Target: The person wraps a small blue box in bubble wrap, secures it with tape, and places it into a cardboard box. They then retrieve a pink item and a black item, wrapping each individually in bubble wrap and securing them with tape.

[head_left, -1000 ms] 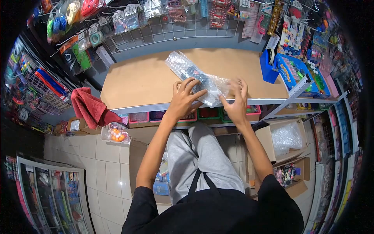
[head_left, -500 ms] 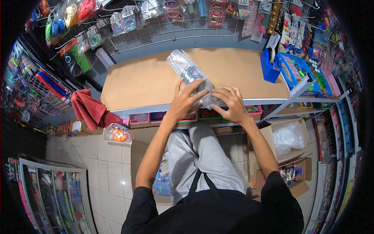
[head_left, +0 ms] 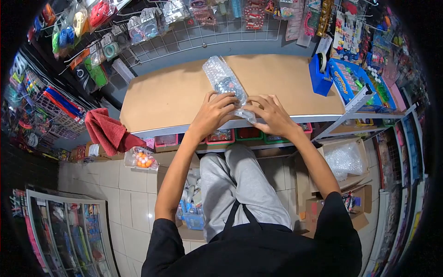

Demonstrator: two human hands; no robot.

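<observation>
A bubble-wrapped package (head_left: 218,74) lies slantwise on the brown tabletop (head_left: 161,99), its far end pointing up and left. Through the clear wrap a dark object shows, too blurred by the plastic to name. My left hand (head_left: 216,112) grips the package from its left side, fingers bent over the wrap. At the near end, by the table's front edge, my right hand (head_left: 273,118) holds the loose wrap between thumb and fingers. Some fingertips are hidden by the plastic and the hands.
A blue tape dispenser (head_left: 320,78) stands at the table's right end, beside a blue display box (head_left: 344,87). A red cloth (head_left: 107,131) hangs at the left corner. Bubble wrap (head_left: 344,161) fills a carton on the right. Packaged goods hang on the wire grid (head_left: 221,39) behind.
The wrap's near end looks drawn in closer against the package. My left hand has shifted slightly left along with its forearm, and my right hand still works at the near end.
</observation>
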